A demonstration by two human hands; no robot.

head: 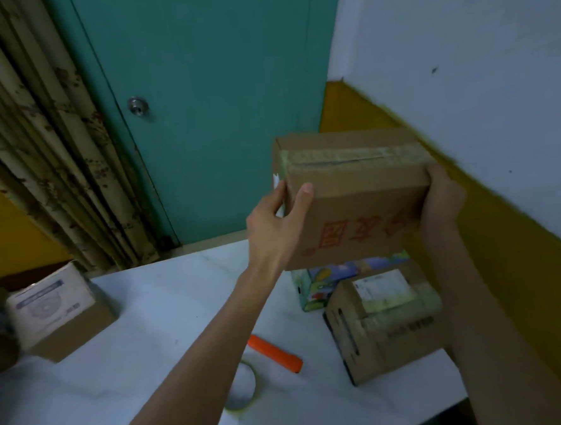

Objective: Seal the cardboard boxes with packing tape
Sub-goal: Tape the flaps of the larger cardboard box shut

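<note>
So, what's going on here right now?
A person holds a cardboard box up over the white table, left hand at its left end, right hand at its right end. Tape already runs along its top seam. On the table below lie a tape roll, an orange tool and other boxes.

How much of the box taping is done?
Done: the red-print box has tape along its top seam; the labelled box looks taped too. In hand: left hand and right hand hold the red-print box up. Left: maybe the far-left box; its seal is unclear.
</note>
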